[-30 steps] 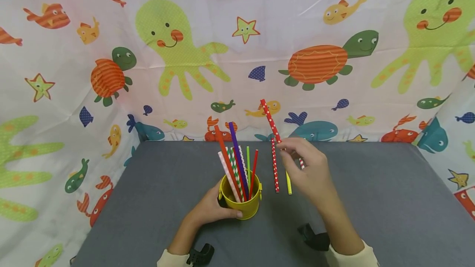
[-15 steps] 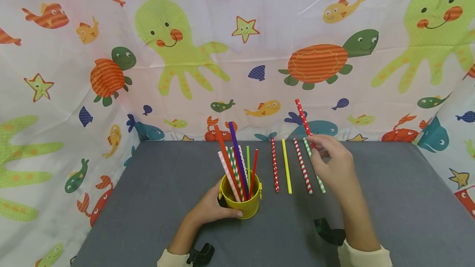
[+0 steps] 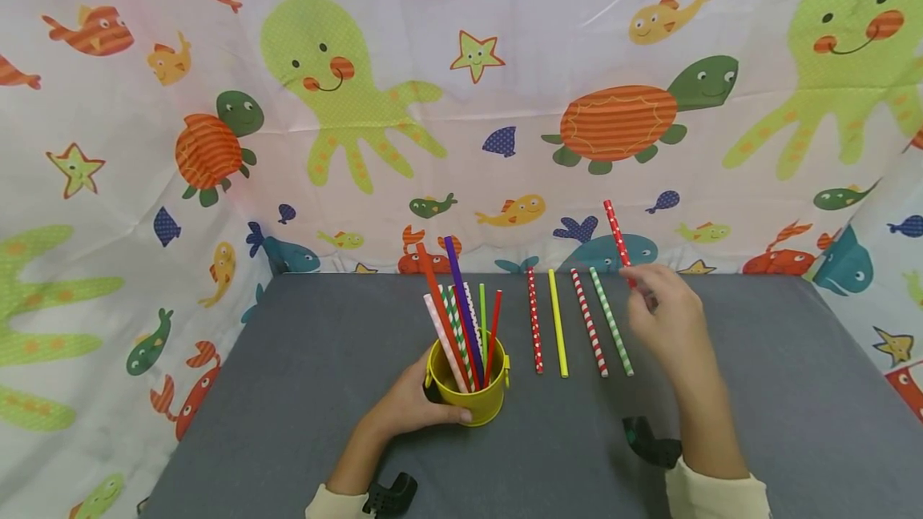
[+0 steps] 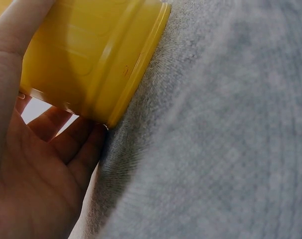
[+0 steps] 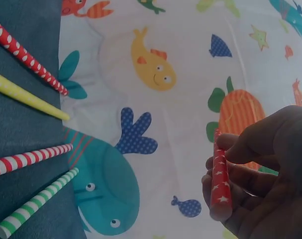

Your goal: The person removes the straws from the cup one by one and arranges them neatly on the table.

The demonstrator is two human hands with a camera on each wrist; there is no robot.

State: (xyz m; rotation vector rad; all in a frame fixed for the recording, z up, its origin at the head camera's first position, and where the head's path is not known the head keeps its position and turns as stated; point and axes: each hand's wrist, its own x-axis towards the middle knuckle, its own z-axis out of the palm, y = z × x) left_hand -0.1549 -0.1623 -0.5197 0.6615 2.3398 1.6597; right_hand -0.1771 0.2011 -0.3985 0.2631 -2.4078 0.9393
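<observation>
While left hand (image 3: 409, 407) grips yellow bucket (image 3: 481, 404), right hand (image 3: 667, 311) pinches star-printed red straw (image 3: 617, 234).
Straw's up near green-striped straw (image 3: 611, 321); likely laying-out step, next calls for lowering it alongside.

A white curtain (image 3: 404, 22) printed with sea animals hangs behind a gray table (image 3: 324, 359). A star (image 3: 478, 57) sits between an octopus (image 3: 317, 38) and a turtle (image 3: 618, 125).

glossy bucket (image 4: 98, 55), smooth papery straws (image 3: 558, 323), matt woven tablecloth (image 3: 324, 343), lightly creased cloth backdrop (image 3: 461, 154)
</observation>
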